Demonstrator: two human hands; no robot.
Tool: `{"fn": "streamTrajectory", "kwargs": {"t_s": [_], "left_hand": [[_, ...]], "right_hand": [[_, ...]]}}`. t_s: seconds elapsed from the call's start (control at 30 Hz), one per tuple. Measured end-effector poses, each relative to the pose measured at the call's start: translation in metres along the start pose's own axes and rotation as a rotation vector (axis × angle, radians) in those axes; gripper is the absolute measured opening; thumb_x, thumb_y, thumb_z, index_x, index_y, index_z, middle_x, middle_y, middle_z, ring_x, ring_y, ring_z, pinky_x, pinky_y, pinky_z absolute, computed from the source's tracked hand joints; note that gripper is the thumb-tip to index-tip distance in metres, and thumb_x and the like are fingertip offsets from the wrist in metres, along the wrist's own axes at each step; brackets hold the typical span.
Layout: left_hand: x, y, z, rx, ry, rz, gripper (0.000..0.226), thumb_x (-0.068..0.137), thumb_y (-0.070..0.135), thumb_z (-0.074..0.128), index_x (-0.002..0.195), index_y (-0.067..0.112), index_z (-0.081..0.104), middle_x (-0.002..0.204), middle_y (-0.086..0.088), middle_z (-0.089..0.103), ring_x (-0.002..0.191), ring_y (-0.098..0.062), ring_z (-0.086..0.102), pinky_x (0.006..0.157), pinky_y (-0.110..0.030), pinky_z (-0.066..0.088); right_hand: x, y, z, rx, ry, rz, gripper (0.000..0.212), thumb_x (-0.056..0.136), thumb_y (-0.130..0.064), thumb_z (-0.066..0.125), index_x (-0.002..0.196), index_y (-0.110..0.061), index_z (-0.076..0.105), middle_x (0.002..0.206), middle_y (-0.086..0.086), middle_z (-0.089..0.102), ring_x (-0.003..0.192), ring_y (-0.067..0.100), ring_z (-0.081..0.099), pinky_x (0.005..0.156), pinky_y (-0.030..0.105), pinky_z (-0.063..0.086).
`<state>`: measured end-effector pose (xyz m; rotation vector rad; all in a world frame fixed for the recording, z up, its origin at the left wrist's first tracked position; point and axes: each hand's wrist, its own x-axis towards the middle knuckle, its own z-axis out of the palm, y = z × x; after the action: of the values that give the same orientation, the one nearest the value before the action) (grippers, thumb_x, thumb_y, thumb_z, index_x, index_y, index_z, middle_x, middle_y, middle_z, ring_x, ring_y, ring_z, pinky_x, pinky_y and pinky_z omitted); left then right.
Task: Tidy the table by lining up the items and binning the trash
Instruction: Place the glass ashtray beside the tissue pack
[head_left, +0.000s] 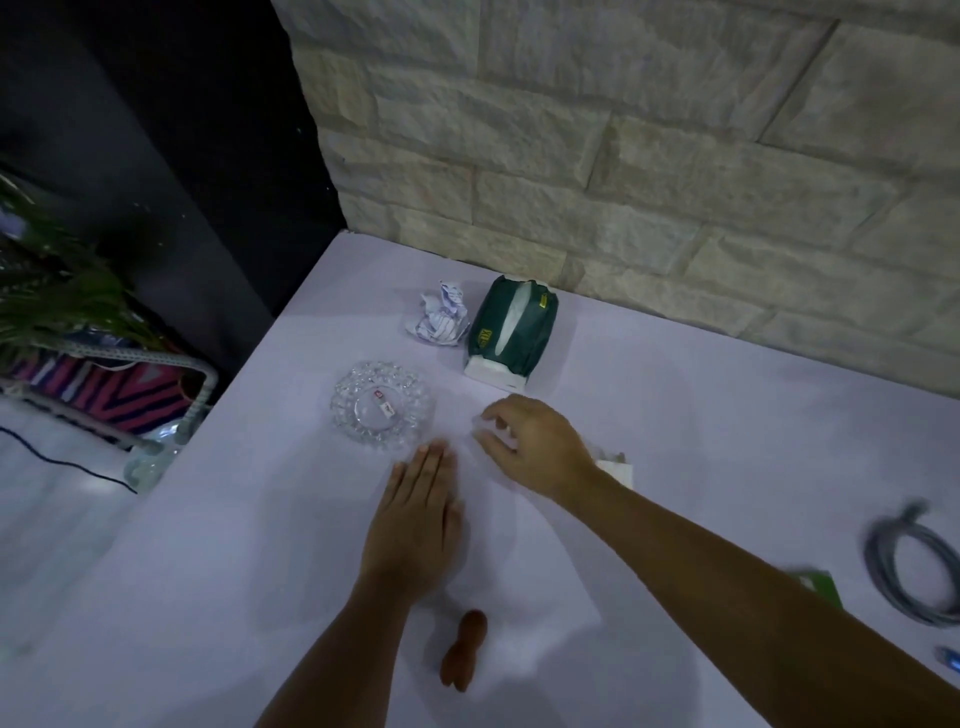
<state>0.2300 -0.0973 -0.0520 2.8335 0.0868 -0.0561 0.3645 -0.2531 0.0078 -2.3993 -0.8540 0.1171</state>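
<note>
The right hand (535, 447) curls its fingers over something see-through on the table (675, 415); what it holds is too blurry to tell. The left hand (415, 525) lies flat and empty, just beside a glass dish (383, 410). Farther back, a paper ball (440, 314) touches a green tissue pack (511, 332).

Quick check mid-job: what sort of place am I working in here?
Probably a home or casual lounge corner, not a workshop: a white-covered table pushed against a stone-block wall, with a glass ashtray, a green tissue pack and a potted plant beside it.
</note>
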Motion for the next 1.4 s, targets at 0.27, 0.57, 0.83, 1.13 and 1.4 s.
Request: {"fn": "streamTrajectory", "kwargs": {"t_s": [0.27, 0.57, 0.83, 1.13, 1.4], "left_hand": [[-0.005, 0.000, -0.005, 0.011, -0.003, -0.001, 0.059, 0.099, 0.035, 0.029, 0.149, 0.004, 0.030, 0.157, -0.014, 0.032, 0.148, -0.026, 0.023, 0.122, -0.046, 0.020], [-0.005, -0.005, -0.003, 0.035, -0.019, 0.017, 0.060, 0.100, 0.037, 0.023, 0.152, 0.007, 0.020, 0.161, -0.010, 0.016, 0.150, -0.023, 0.012, 0.124, -0.044, 0.013], [0.021, 0.009, -0.008, 0.013, 0.018, 0.040, 0.065, 0.095, 0.039, 0.029, 0.150, 0.003, 0.026, 0.159, -0.012, 0.022, 0.149, -0.028, 0.020, 0.121, -0.040, 0.007], [0.051, 0.011, -0.007, 0.044, -0.029, 0.108, 0.068, 0.097, 0.045, 0.015, 0.149, 0.002, 0.028, 0.159, -0.014, 0.024, 0.148, -0.030, 0.022, 0.120, -0.038, 0.005], [0.055, 0.009, -0.005, 0.040, -0.052, 0.099, 0.067, 0.094, 0.042, 0.028, 0.151, 0.006, 0.024, 0.161, -0.011, 0.021, 0.150, -0.026, 0.017, 0.121, -0.037, 0.005]], "right_hand": [[0.084, -0.062, 0.063, 0.196, -0.221, 0.538, 0.044, 0.086, -0.046, 0.056, 0.115, -0.013, 0.049, 0.106, 0.011, 0.064, 0.098, 0.031, 0.061, 0.076, 0.036, 0.049], [0.086, -0.065, 0.032, 0.158, -0.058, 0.408, 0.015, 0.089, -0.018, 0.055, 0.092, -0.005, 0.048, 0.082, 0.015, 0.059, 0.080, 0.033, 0.064, 0.059, 0.035, 0.049], [0.050, 0.024, -0.101, 0.230, 0.263, 0.543, 0.017, 0.080, -0.021, 0.063, 0.075, -0.014, 0.049, 0.059, 0.009, 0.065, 0.041, 0.017, 0.064, 0.045, 0.033, 0.055], [0.030, 0.118, -0.113, 0.020, 0.236, 0.800, 0.024, 0.087, -0.020, 0.056, 0.091, 0.004, 0.052, 0.079, 0.024, 0.068, 0.069, 0.037, 0.068, 0.067, 0.045, 0.058], [0.033, 0.128, -0.084, 0.116, 0.196, 0.931, 0.021, 0.086, -0.020, 0.056, 0.093, -0.001, 0.052, 0.077, 0.015, 0.065, 0.059, 0.032, 0.068, 0.057, 0.034, 0.057]]}}
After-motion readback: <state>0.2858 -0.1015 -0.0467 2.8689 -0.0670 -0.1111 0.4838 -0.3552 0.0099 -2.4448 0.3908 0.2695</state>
